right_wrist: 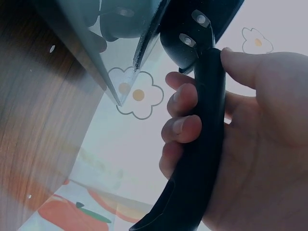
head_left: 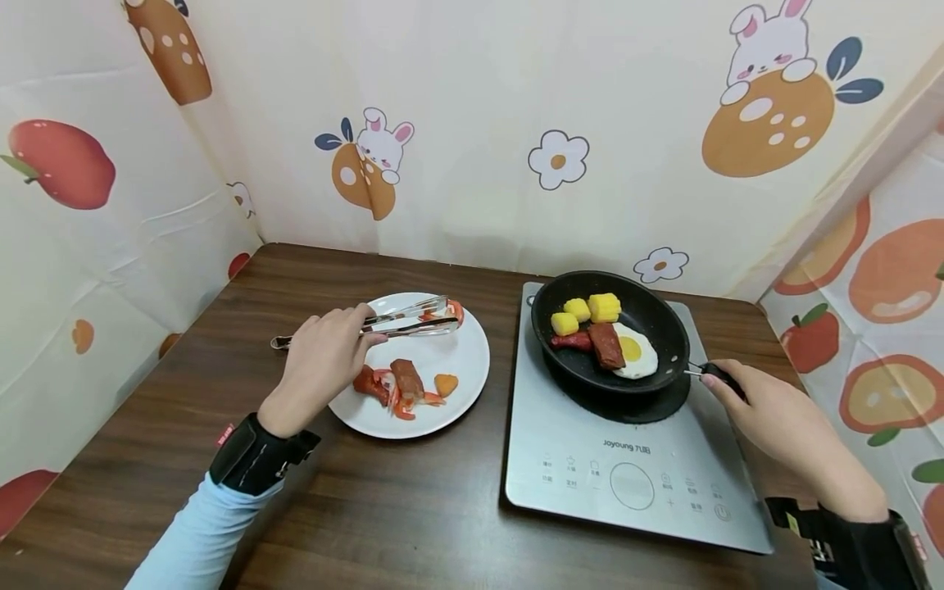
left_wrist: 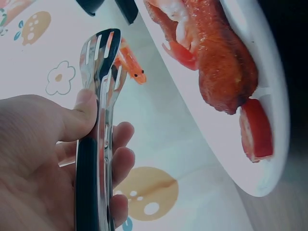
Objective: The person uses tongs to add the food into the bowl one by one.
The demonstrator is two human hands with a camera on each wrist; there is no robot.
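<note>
My left hand (head_left: 328, 356) grips metal tongs (left_wrist: 102, 125) above the white plate (head_left: 472, 369). Held between the tong tips is an orange-red shrimp (left_wrist: 130, 62) with black eyes. On the plate lie a reddish-brown sausage (left_wrist: 226, 72), a slab of meat (head_left: 407, 380), orange-red shrimp pieces and a small orange chunk (head_left: 446, 384). My right hand (head_left: 785, 418) wraps round the black handle (right_wrist: 208, 125) of a frying pan (head_left: 660, 311). A fried egg (head_left: 642, 360), a meat slab (head_left: 607, 344), a red sausage (head_left: 571, 341) and yellow corn chunks (head_left: 605, 307) sit in the pan.
Beneath the pan is a flat silver induction cooktop (head_left: 560, 434) with a touch panel along its front. Patterned cloth (head_left: 472, 164) walls in the brown wooden table (head_left: 413, 508) at the back and both sides. The plate stands left of the cooktop.
</note>
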